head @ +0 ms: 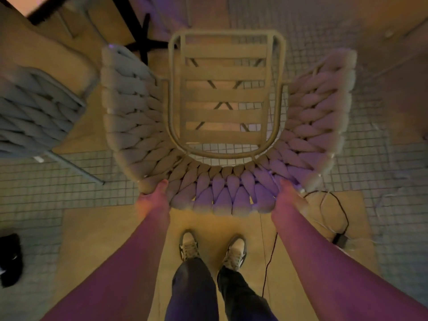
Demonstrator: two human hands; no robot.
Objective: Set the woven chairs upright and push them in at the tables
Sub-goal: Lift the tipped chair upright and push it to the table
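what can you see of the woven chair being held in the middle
The woven chair stands upright on the tiled floor, seen from above. A thick braided cord wraps its curved back and sides; the seat is flat slats in a rounded tube frame. The left hand and right hand grip the back's top rim. A table base lies beyond it.

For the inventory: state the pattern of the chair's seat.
Head view: the seat is plain beige horizontal slats with gaps, unlike the braided backrest.

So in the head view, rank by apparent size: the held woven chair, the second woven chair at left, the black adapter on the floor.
1. Held woven chair, largest.
2. Second woven chair, cut off by the frame, so unsure.
3. Black adapter, smallest.
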